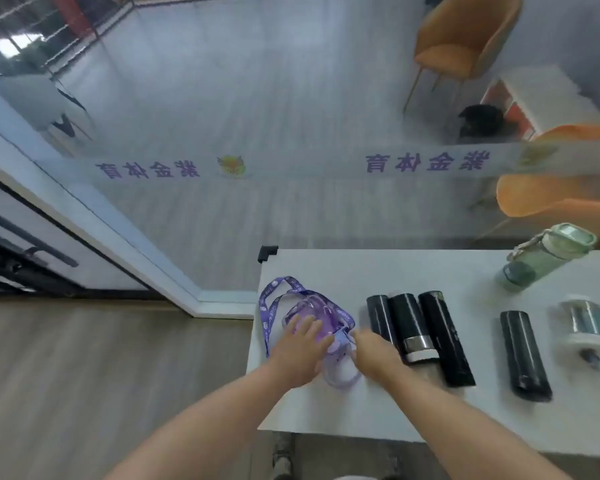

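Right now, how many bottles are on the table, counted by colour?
Purple bottle: 1
Black flasks: 4
Green bottle: 1
Teal and silver bottle: 1
Total: 7

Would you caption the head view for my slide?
Left hand rests on a purple bottle, right hand at its lid, beside black flasks.

The purple bottle (326,313) was clear, glossy plastic, and its strap (265,323) was woven cloth with print. The table (361,410) looked smooth, matt white. The black flasks (444,337) shone with a slick finish, one banded in bright metal. The green bottle (548,258) was translucent plastic.
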`<move>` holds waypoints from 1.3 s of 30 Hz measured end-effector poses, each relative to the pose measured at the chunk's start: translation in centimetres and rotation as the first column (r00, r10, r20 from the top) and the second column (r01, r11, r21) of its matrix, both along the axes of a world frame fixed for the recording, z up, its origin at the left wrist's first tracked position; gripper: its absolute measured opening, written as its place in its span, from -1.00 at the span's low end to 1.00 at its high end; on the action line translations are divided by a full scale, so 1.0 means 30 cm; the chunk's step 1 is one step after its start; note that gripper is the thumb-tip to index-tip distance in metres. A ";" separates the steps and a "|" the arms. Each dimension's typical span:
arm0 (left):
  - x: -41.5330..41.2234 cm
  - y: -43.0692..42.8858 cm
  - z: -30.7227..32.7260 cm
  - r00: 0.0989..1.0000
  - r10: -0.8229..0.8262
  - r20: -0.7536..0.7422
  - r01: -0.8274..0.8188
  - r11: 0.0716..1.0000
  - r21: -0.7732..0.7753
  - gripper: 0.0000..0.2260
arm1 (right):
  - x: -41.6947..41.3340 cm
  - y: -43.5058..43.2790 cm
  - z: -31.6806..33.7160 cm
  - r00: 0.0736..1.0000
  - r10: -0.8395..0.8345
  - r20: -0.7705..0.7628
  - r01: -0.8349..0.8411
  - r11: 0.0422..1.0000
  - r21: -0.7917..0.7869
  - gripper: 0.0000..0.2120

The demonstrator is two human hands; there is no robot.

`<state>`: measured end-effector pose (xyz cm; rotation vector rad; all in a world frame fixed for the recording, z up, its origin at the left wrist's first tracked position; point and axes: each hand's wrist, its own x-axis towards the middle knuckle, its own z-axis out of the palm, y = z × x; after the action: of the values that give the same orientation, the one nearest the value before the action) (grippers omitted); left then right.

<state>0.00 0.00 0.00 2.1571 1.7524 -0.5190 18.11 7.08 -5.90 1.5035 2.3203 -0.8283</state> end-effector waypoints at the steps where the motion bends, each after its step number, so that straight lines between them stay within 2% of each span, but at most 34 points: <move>1: -0.032 0.020 -0.025 0.997 -0.071 -0.020 0.071 0.997 0.004 -0.48 | -0.024 -0.010 -0.013 0.998 -0.059 0.008 0.059 0.998 -0.011 -0.73; 6: -0.101 0.112 -0.096 0.910 -0.381 -0.165 0.381 0.924 -0.035 -0.30 | -0.100 -0.101 -0.023 0.959 -0.284 -0.015 0.280 0.952 -0.121 -0.68; 10: -0.096 0.191 -0.175 0.842 -0.507 -0.185 0.514 0.858 -0.013 -0.23 | -0.141 -0.136 -0.038 0.921 -0.385 -0.058 0.374 0.916 -0.147 -0.66; 12: -0.075 0.229 -0.192 0.830 -0.526 -0.183 0.533 0.846 -0.013 -0.22 | -0.143 -0.143 -0.064 0.908 -0.414 -0.061 0.404 0.906 -0.125 -0.63; 17: -0.060 0.291 -0.243 0.832 -0.510 -0.219 0.509 0.858 -0.066 -0.05 | -0.119 -0.132 -0.127 0.917 -0.398 0.032 0.399 0.916 -0.042 -0.47; 21: -0.106 0.275 -0.266 0.846 -0.493 -0.205 0.492 0.869 -0.060 -0.15 | -0.099 -0.113 -0.162 0.938 -0.345 0.024 0.346 0.931 -0.119 -0.26; 23: -0.137 0.264 -0.294 0.851 -0.490 -0.190 0.485 0.871 -0.074 -0.14 | -0.101 -0.101 -0.173 0.942 -0.337 0.003 0.335 0.935 -0.120 -0.23; 26: -0.183 0.244 -0.333 0.860 -0.484 -0.162 0.491 0.871 0.004 -0.16 | -0.113 -0.080 -0.171 0.940 -0.339 -0.022 0.333 0.931 -0.148 -0.22; 29: -0.219 0.221 -0.323 0.913 -0.401 -0.082 0.408 0.908 0.101 -0.20 | -0.126 -0.045 -0.161 0.897 -0.435 -0.075 0.417 0.891 -0.180 -0.28; 33: -0.270 0.205 -0.312 0.960 -0.281 0.013 0.276 0.948 0.156 -0.19 | -0.152 0.026 -0.137 0.748 -0.654 -0.108 0.609 0.743 -0.278 -0.45; 37: -0.318 0.202 -0.328 0.981 -0.184 0.063 0.175 0.976 0.130 -0.09 | -0.165 0.113 -0.098 0.670 -0.740 -0.066 0.691 0.653 -0.310 -0.89; 39: -0.335 0.199 -0.328 0.988 -0.116 0.104 0.103 0.987 0.125 -0.07 | -0.164 0.162 -0.078 0.609 -0.788 -0.087 0.714 0.593 -0.371 -0.83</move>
<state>-10.04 5.96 -9.84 2.3268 1.6510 -0.3203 13.18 11.95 -8.25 2.3715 1.4645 -1.5650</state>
